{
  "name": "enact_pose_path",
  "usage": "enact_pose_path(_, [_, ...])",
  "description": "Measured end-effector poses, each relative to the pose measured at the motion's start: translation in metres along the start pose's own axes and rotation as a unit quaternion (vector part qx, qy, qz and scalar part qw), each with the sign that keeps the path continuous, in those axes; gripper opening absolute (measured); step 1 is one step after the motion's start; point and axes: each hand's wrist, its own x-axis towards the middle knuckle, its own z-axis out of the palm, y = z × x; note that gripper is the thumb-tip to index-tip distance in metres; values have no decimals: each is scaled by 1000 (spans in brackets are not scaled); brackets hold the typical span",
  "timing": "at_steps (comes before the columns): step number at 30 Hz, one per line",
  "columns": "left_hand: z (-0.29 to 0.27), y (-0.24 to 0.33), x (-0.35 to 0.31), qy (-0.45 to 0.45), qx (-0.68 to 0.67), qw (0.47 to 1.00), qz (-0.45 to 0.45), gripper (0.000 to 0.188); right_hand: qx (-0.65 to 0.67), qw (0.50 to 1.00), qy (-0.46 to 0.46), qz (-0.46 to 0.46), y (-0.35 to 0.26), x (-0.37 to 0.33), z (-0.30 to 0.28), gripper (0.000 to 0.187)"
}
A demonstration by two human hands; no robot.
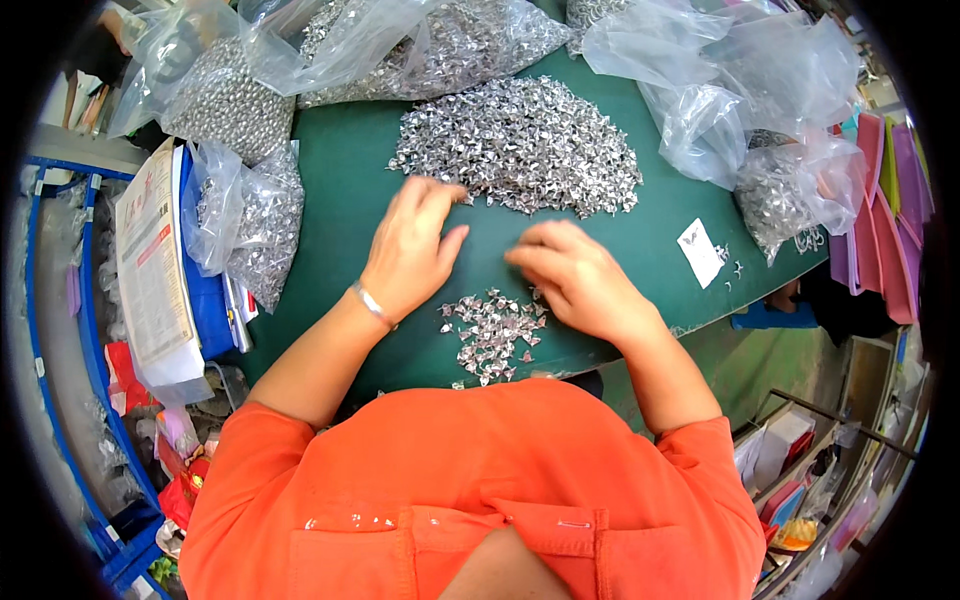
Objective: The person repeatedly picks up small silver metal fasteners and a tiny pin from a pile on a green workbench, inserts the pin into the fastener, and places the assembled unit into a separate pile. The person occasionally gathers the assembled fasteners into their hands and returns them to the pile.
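A large heap of small shiny silver metal pieces (520, 145), pronged in shape, lies on the green tabletop (345, 190). My left hand (408, 245), with a bracelet at the wrist, reaches to the heap's near left edge; its fingers are stretched forward and the thumb stands apart. To the right, my right hand (578, 278) is over the table between the heap and a smaller pile of the same pieces (495, 335). Its fingers point left, loosely bent and a little blurred, with nothing visible in them. The smaller pile lies close in front of my body.
Clear plastic bags of metal parts (265, 215) stand along the left and far sides. Another bag (785, 195) is at the right, near a white paper slip (700, 253). Papers and folders (160, 270) fill the left edge; pink and purple folders (880, 240) stand far right.
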Motion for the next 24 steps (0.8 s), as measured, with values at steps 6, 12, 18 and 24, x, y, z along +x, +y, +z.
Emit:
enact_pose_path(6, [26,-22,11,57,15,998,-35,37,-171,978,96,-67,28,33,20,40])
enact_pose_path(12, [9,-6,-6,-5,-42,999,0,32,-23,998,48,-21,16,8,19,35])
enact_pose_path(18, [14,3,-12,-25,-82,996,34,24,-33,992,125,14,22,-6,17,34])
enact_pose_path(24, [20,18,-12,-60,-123,990,46,26,5,986,154,58,10,-11,16,17])
